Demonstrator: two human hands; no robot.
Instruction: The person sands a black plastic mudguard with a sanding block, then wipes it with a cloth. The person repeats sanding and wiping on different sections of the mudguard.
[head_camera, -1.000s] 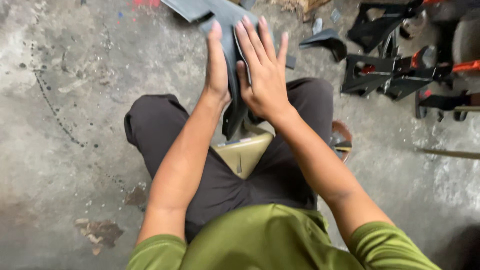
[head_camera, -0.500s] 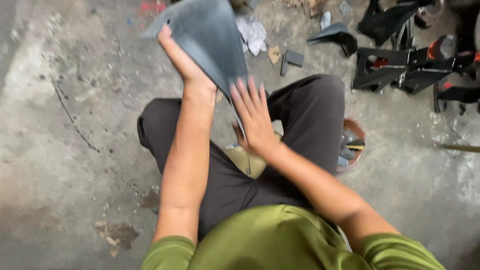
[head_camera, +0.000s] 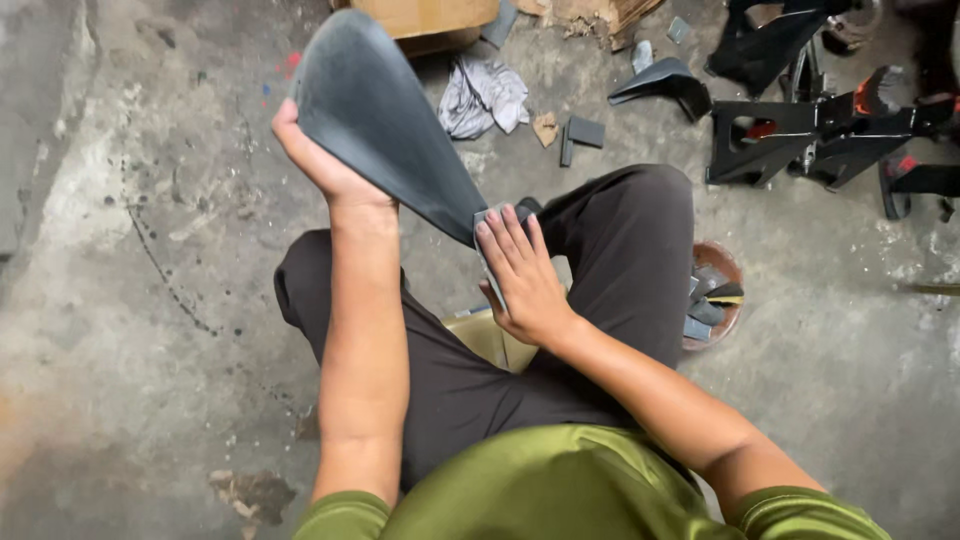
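Left hand (head_camera: 320, 160) grips the dark curved panel's (head_camera: 390, 125) upper edge; right hand (head_camera: 520, 275) presses what looks like a sanding pad (head_camera: 487, 218), fingers flat, against its lower end

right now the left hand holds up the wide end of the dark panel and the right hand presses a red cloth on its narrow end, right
Not quite. The left hand does hold up the wide end of the dark panel, but the right hand presses a small grey sheet on the narrow end, not a red cloth, as the head view shows.
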